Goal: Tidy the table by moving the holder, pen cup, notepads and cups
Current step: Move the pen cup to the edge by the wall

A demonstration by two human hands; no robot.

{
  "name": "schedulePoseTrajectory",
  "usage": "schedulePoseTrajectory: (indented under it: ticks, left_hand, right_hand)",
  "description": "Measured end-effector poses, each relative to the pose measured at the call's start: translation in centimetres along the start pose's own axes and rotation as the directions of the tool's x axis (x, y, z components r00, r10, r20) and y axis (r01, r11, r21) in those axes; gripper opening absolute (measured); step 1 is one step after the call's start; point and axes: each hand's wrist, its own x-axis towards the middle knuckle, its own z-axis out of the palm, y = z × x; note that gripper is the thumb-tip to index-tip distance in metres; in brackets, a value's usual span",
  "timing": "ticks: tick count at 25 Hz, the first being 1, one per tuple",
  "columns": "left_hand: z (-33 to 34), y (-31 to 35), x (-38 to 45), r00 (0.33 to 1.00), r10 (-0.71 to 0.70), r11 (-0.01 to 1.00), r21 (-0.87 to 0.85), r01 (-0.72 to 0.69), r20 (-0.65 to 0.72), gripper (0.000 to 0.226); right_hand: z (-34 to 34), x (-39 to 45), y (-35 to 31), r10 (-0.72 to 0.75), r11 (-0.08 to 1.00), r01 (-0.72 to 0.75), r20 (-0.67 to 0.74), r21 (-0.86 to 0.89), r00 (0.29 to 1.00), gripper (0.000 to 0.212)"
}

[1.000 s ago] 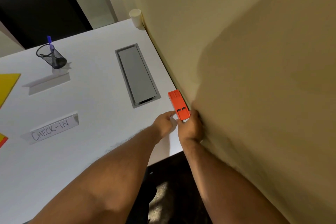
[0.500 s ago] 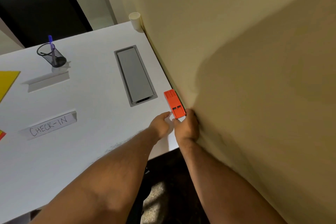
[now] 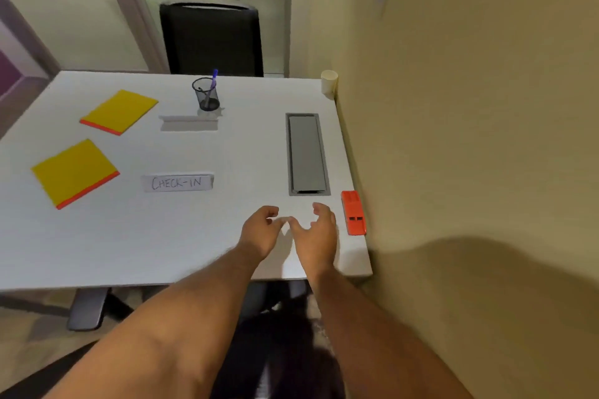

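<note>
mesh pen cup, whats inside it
The black mesh pen cup holds one blue pen leaning toward the right rim, its top sticking out above it. Something dark shows at the bottom through the mesh; the picture is too blurred to tell what it is.

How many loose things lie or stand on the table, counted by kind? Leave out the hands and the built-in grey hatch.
Notepads: 2
Pen cup: 1
Paper cup: 1
Orange holder: 1
Name signs: 2
Total: 7
</note>
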Motion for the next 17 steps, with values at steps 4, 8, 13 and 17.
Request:
schedulePoseTrajectory:
  ticks: [4, 8, 13, 17]
  left_hand:
    - [-8.6, -3.5, -1.4, 0.99, -0.054, 0.994, -0.096, 0.042, -0.13, 0.043]
    - [-16.5, -6.5, -3.0, 0.97, -0.056, 0.985, -0.174, 0.015, -0.235, 0.044]
    - [-30.9, -13.2, -6.3, 0.929, -0.058, 0.972, -0.232, -0.031, -0.366, 0.044]
    - [-41.3, -17.6, -9.1, 0.907, -0.087, 0.942, -0.331, -0.06, -0.413, 0.042]
  right_hand:
    - [4.3, -2.7, -4.8, -0.087, 0.995, 0.092, 0.12, -0.033, 0.989, 0.064]
    - [8.6, -5.7, -8.6, -0.198, 0.965, 0.232, 0.244, -0.121, 0.949, 0.06]
    - [17.1, -12.6, -15.9, -0.314, 0.879, 0.412, 0.362, -0.239, 0.878, 0.062]
    - [24.6, -19.0, -21.3, -0.373, 0.795, 0.506, 0.389, -0.333, 0.842, 0.067]
